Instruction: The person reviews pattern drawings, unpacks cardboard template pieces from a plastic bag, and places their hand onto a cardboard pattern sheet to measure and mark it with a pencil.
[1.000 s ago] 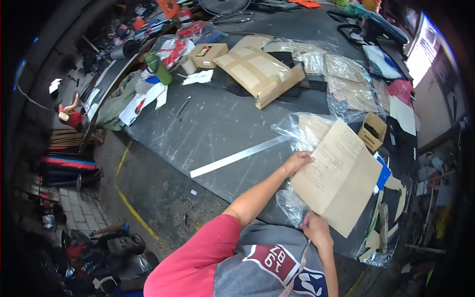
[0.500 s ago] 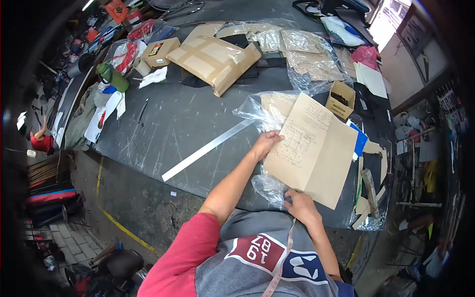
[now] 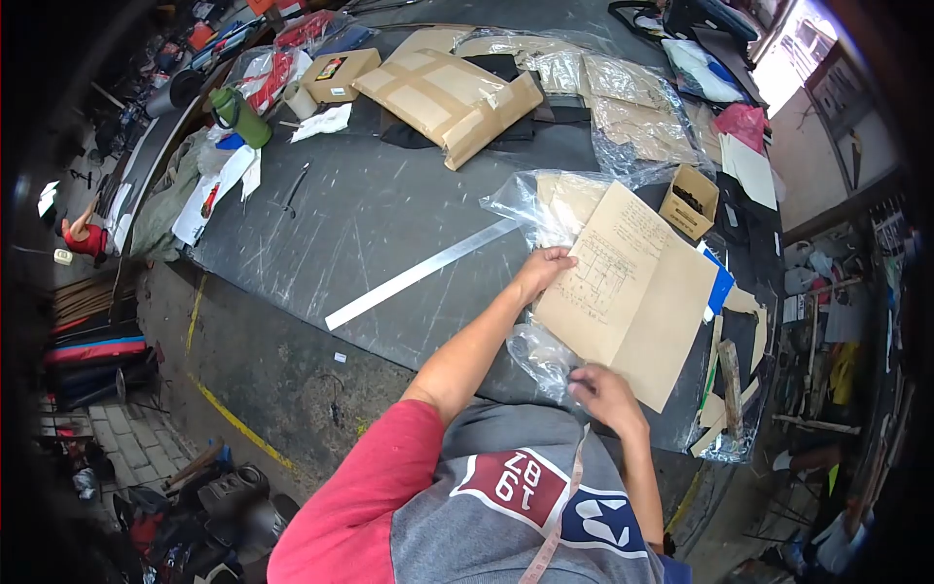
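Note:
A folded brown paper sheet (image 3: 628, 292) with handwriting and a sketched diagram lies tilted over a clear plastic bag (image 3: 540, 355). My left hand (image 3: 547, 273) grips the sheet's left edge between thumb and fingers. By the sheet's lower edge, my right hand (image 3: 603, 397) has its fingers curled together beside the plastic; a small dark spot shows at the fingertips, too unclear to name. A metal ruler (image 3: 423, 273) lies on the dark table (image 3: 321, 234) left of my left hand. A measuring tape (image 3: 556, 530) hangs down my shirt.
Farther back are a taped brown paper parcel (image 3: 448, 102), plastic-wrapped brown sheets (image 3: 632, 97), a cardboard box (image 3: 341, 75) and a green bottle (image 3: 243, 119). An open small box (image 3: 689, 200) with dark pieces stands beyond the sheet. Cardboard scraps (image 3: 744, 302) line the right edge.
The view has shifted slightly, so most things appear a little to the right. My left hand keeps its hold on the sheet. My right hand's fingers have curled in more.

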`<state>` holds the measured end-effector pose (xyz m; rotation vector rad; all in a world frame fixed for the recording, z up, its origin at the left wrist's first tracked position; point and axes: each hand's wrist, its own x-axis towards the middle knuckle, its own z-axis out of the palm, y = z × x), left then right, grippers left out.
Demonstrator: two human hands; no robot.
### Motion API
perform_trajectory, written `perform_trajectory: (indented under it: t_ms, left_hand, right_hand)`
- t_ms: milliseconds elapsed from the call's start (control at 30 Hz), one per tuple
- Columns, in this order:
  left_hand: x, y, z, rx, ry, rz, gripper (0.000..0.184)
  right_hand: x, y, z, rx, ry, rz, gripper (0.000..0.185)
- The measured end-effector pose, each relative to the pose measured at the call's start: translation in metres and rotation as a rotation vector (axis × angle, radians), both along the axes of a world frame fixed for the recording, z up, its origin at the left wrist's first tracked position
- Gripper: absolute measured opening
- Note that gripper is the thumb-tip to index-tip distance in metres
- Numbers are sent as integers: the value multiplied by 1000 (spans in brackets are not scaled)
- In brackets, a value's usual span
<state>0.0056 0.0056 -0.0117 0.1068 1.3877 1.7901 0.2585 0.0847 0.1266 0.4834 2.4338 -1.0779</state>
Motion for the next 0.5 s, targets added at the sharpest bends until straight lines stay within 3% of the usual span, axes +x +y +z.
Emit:
perform_trajectory:
  t_ms: [100,133,233,267,367,500]
  left_hand:
    - [-1,0,0,14,-5,6,22]
    - [1,0,-1,19,-9,6,22]
    - [-1,1,-7,30,-6,5,22]
    - [-1,2,-8,36,-1,3,23]
    - [-1,1,-6,50,-8,-4,23]
    - [-3,0,-6,36,8,-6,24]
  right_hand:
    - [0,13,-16,-158,81,-391,24]
    - [1,16,-20,-155,76,-391,24]
    - [-1,23,-33,183,476,-414,39]
    - [-2,24,-39,189,471,-420,39]
    - [-8,21,-61,424,662,-275,63]
    - [-1,13,-90,559,377,-195,81]
